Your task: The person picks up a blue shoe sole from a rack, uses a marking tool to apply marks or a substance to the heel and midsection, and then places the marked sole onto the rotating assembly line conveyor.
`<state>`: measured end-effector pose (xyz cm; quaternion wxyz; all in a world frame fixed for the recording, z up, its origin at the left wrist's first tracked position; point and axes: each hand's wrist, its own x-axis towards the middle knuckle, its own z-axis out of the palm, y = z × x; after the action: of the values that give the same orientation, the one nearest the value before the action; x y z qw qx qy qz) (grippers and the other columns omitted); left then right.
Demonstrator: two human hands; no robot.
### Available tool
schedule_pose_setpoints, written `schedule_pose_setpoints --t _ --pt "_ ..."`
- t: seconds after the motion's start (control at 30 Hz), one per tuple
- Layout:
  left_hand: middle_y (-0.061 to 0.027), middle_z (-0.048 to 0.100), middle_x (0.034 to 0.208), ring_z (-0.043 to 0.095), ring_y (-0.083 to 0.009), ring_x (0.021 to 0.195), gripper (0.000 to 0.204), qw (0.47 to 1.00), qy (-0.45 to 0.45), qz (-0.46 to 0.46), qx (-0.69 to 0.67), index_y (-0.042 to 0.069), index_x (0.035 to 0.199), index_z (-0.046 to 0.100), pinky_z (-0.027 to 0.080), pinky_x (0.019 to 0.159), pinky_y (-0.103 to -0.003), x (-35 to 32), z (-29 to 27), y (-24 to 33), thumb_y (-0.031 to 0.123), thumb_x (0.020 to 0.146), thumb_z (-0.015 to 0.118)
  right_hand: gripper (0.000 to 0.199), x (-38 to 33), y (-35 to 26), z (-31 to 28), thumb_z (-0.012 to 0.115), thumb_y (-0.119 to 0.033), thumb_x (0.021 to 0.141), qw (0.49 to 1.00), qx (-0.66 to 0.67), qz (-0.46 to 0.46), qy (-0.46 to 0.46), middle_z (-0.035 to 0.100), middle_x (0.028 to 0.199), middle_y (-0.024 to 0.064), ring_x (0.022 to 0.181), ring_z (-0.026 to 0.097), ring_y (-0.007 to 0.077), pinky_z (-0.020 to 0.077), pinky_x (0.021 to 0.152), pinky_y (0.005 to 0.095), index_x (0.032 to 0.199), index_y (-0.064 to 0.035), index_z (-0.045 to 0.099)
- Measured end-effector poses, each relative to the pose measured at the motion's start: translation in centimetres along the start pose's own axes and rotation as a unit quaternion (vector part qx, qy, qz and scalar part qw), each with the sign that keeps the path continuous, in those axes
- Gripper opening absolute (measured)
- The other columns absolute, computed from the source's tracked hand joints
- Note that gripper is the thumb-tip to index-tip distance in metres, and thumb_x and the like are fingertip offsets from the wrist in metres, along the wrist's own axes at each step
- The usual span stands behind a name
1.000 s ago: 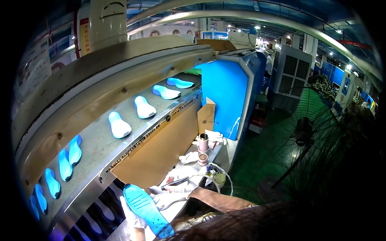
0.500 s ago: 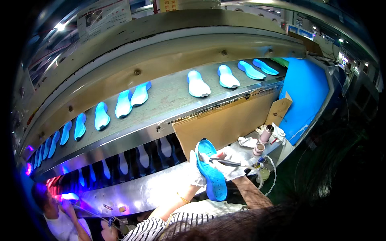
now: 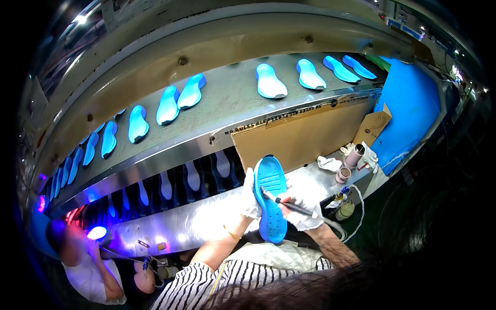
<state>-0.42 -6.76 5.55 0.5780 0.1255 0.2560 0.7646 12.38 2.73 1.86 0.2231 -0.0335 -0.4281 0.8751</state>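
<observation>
My left hand (image 3: 250, 199), in a white glove, grips the left edge of a blue shoe sole (image 3: 270, 196) and holds it tread side up over the steel bench (image 3: 206, 222). My right hand (image 3: 302, 209), also gloved, holds a thin dark brush (image 3: 287, 202) whose tip rests on the middle of the sole. Both forearms enter from the lower edge.
A conveyor belt (image 3: 227, 98) above carries several blue and white soles. A cardboard sheet (image 3: 299, 137) leans against its front. Small pots (image 3: 343, 173), a rag (image 3: 328, 164) and a jar (image 3: 345, 209) stand at the bench's right end. Another person (image 3: 88, 263) works at lower left under purple light.
The view has swung left and down along the belt. The sole has come up from low in front of me to upright between both hands, with the brush now on it.
</observation>
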Motion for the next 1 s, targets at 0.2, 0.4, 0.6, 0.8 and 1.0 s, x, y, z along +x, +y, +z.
schedule_pose_setpoints --t 0.2,0.4,0.6,0.8,1.0 --pt "-0.0201 0.055 0.114 0.056 -0.0332 0.102 0.091 0.997 -0.049 0.021 0.048 -0.001 0.126 0.042 0.047 0.087 -0.047 -0.6 -2.6 -1.5 0.076 0.077 0.035 0.007 -2.8 -1.0 -0.1 0.062 -0.002 0.078 0.997 -0.057 -0.025 0.051 0.064 0.079 0.01 0.067 0.061 0.0155 0.0509 0.062 0.0264 0.085 0.0008 0.06" --pt "-0.0198 0.055 0.114 0.056 -0.0337 0.102 0.095 0.997 -0.051 0.018 0.06 -0.001 0.126 0.041 0.047 0.087 -0.047 0.0 -3.1 -2.7 0.078 0.074 0.034 0.013 -3.5 -1.1 -1.2 0.062 0.005 0.077 0.977 -0.201 -0.038 0.058 0.065 0.085 0.0126 0.07 0.063 0.0149 0.0509 0.062 0.0259 0.088 0.0024 0.058" --pt "-0.0195 0.055 0.114 0.056 -0.0341 0.102 0.098 0.995 -0.065 0.036 0.069 -0.001 0.127 0.041 0.047 0.087 -0.048 0.9 -2.7 -2.7 0.081 0.072 0.033 0.011 -2.7 -2.5 0.2 0.062 0.01 0.074 0.943 -0.299 -0.071 0.131 0.063 0.081 0.0159 0.071 0.064 0.0224 0.0555 0.065 0.0285 0.083 0.0049 0.059" --pt "-0.0159 0.053 0.117 0.055 -0.0351 0.104 0.108 0.994 -0.074 0.03 -0.077 0.002 0.13 0.037 0.047 0.088 -0.049 2.2 -2.7 -1.9 0.086 0.063 0.031 0.017 -2.5 -2.4 1.8 0.064 0.009 0.075 0.958 -0.244 -0.149 -0.034 0.065 0.084 0.0117 0.064 0.062 0.0134 0.0507 0.056 0.0234 0.088 0.0003 0.06" --pt "-0.0165 0.049 0.125 0.054 -0.0329 0.107 0.113 0.975 -0.159 0.123 -0.096 0.0 0.132 0.034 0.042 0.097 -0.046 3.3 -2.5 -0.8 0.086 0.057 0.039 0.014 -2.1 -2.3 1.2 0.063 0.011 0.074 0.984 -0.148 -0.069 0.065 0.065 0.079 0.0089 0.07 0.061 0.014 0.0521 0.061 0.0239 0.085 0.0029 0.062"
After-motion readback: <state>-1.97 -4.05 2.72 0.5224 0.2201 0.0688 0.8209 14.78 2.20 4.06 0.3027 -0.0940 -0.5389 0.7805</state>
